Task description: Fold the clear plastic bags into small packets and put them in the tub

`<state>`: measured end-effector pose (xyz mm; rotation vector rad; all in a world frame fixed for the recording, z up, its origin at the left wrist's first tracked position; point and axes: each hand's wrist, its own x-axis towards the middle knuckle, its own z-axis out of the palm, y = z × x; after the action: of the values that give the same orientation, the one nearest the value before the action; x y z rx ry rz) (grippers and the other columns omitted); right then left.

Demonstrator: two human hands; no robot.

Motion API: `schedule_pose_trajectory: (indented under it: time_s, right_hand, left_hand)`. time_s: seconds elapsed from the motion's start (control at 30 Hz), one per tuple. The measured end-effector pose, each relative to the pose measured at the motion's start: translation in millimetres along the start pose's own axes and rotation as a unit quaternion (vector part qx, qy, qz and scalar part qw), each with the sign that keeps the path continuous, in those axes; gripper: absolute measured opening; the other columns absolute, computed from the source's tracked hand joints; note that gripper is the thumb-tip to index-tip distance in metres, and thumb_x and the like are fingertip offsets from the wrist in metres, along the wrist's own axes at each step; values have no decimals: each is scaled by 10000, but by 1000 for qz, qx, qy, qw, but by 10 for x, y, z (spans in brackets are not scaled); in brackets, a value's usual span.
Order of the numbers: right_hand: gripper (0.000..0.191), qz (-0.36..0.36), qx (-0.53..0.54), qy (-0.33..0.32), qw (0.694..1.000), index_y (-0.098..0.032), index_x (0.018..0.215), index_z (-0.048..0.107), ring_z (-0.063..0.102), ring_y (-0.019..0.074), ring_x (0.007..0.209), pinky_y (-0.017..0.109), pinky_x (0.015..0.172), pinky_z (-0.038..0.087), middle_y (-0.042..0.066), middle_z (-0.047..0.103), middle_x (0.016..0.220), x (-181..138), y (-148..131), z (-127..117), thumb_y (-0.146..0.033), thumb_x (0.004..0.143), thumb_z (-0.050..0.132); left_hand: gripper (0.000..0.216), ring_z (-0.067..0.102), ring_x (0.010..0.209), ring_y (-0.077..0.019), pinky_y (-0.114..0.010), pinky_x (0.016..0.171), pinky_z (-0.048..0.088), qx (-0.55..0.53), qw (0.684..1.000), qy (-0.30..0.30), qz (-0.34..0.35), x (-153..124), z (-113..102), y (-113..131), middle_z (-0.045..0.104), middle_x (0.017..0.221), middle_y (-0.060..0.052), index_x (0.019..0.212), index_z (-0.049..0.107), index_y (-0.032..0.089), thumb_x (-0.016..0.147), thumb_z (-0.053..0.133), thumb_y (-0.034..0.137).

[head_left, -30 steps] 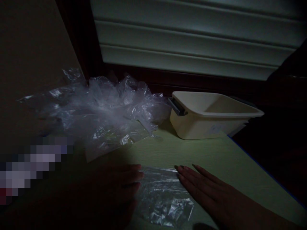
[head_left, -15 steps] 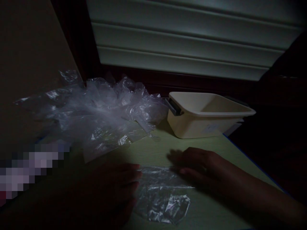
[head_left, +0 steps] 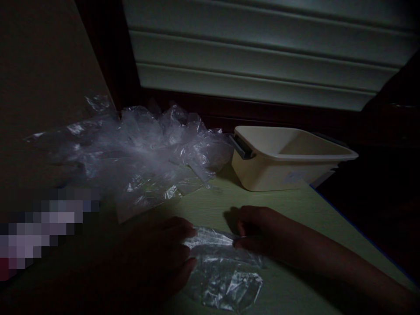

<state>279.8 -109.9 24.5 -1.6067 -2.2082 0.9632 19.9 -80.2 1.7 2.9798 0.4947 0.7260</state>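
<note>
A clear plastic bag [head_left: 226, 280] lies crinkled on the table in front of me, its upper edge raised a little. At its upper right, the bent fingers and thumb of my right hand [head_left: 259, 229] pinch the edge. Along the left side, my left hand [head_left: 170, 253] grips the bag with curled fingers; deep shadow hides part of that hand. Beyond it spreads a loose heap of clear plastic bags [head_left: 144, 148].
A cream plastic bin [head_left: 272, 173] with dark handles stands at the back right of the pale table [head_left: 210, 203]. Behind rises a slatted panel [head_left: 249, 57] in a dark frame. A pixelated patch covers the left edge.
My right hand's fingers have closed from a loose spread into a pinch on the bag. My left fingers have curled in, and the bag's upper edge has lifted and creased.
</note>
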Motion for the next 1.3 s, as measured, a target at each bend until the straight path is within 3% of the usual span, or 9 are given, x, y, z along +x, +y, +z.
schedule_pose_trajectory:
  time_s: [0.1, 0.2, 0.3, 0.4, 0.53, 0.67, 0.77, 0.97, 1.3]
  right_hand:
    - [156, 6, -13, 38, 999, -183, 685, 510, 488, 113, 581, 218, 503, 322, -25, 558, 658, -17, -37, 22, -160, 813, 597]
    - [129, -20, 0, 66, 998, -188, 723, 521, 507, 119, 574, 227, 503, 334, -18, 579, 656, -48, -45, 18, -169, 841, 570]
    - [106, -49, 11, 94, 994, -194, 751, 539, 533, 127, 578, 238, 513, 360, -12, 602, 668, -76, -22, 5, -186, 853, 564]
    - [129, -61, 29, 122, 990, -197, 741, 542, 555, 135, 594, 248, 529, 389, -5, 611, 674, -81, -5, -5, -217, 867, 559]
    - [94, -59, 96, 143, 983, -196, 792, 551, 577, 153, 659, 259, 561, 420, 14, 621, 738, -44, 15, -5, -253, 857, 588]
    - [262, -35, 212, 112, 970, -189, 961, 542, 565, 156, 676, 264, 568, 446, 15, 608, 797, 22, 85, 13, -289, 769, 690]
    - [336, -25, 259, 72, 963, -181, 983, 530, 564, 150, 684, 263, 592, 460, 7, 601, 798, 65, 148, 21, -272, 722, 721]
    - [132, 4, 202, 64, 977, -155, 854, 573, 518, 121, 615, 227, 541, 403, -15, 570, 698, 83, 165, 16, -206, 765, 657]
    - [120, 0, 189, 63, 980, -169, 821, 553, 491, 125, 617, 235, 546, 378, -19, 537, 689, 73, 188, 21, -220, 773, 652]
  left_hand:
    - [154, 624, 903, -179, -283, 808, 506, -3, 997, 26, -77, -24, 77, -66, 640, 1034, -25, 987, 564, 220, 909, 441, 169]
    - [323, 616, 987, -212, -315, 840, 519, -35, 984, 58, -162, -45, 151, -133, 606, 1146, -57, 1209, 500, 240, 890, 508, 288]
    - [374, 626, 923, -241, -358, 800, 520, -100, 955, 31, -276, -38, 182, -166, 639, 1080, -59, 1154, 578, 246, 821, 578, 414]
    - [288, 610, 747, -220, -322, 660, 481, -176, 923, -33, -340, 21, 135, -165, 665, 846, -34, 935, 671, 222, 778, 581, 446]
    - [323, 517, 562, -156, -251, 515, 367, -227, 905, -89, -348, 126, 22, -164, 572, 612, -4, 676, 629, 170, 813, 506, 435]
    - [349, 472, 540, -141, -234, 496, 335, -244, 887, -93, -381, 172, -17, -180, 522, 590, 7, 665, 593, 161, 783, 481, 470]
    - [351, 486, 571, -152, -236, 510, 335, -250, 879, -99, -394, 159, -11, -191, 528, 612, 4, 689, 597, 160, 784, 498, 484]
    - [302, 476, 567, -144, -232, 520, 334, -277, 875, -96, -384, 137, -16, -199, 542, 624, 20, 758, 631, 166, 773, 560, 459]
    - [223, 478, 556, -138, -235, 524, 332, -254, 899, -107, -340, 128, -32, -225, 557, 626, 13, 799, 649, 160, 769, 535, 349]
